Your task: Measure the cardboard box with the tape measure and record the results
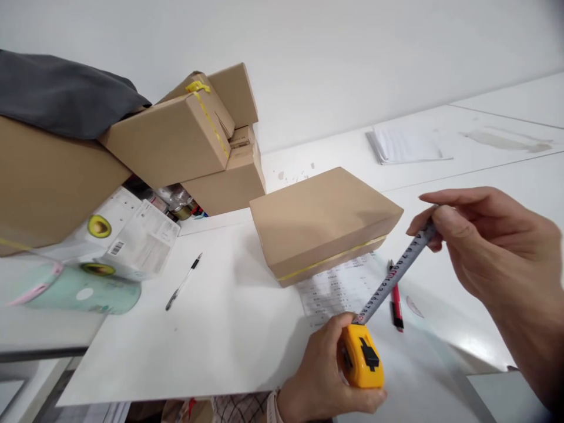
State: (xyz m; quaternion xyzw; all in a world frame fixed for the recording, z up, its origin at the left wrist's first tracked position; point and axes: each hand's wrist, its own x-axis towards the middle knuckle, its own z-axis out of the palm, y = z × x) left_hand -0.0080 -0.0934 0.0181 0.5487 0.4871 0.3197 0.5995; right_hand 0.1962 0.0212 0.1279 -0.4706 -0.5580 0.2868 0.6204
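My left hand (324,367) is closed around a yellow tape measure (363,358) with a black lock button, low over the table's front. From its case the printed blade (394,270) runs up and to the right. At the blade's far end, my right hand (480,235) pinches it between thumb and fingers; the tip is hidden there. Just beyond lies a closed brown cardboard box (326,217) with a yellow strip along its near side. A printed sheet (330,294) is partly under that box. Beneath the blade lies a red pen (397,302).
Cardboard boxes (167,141) are stacked at the left by the wall, with dark cloth (66,94) over them. A white avocado-printed carton (136,241) and a mint-green container (88,291) stand below. A black-and-clear pen (184,282) and a paper stack (405,144) lie on the white table (211,346).
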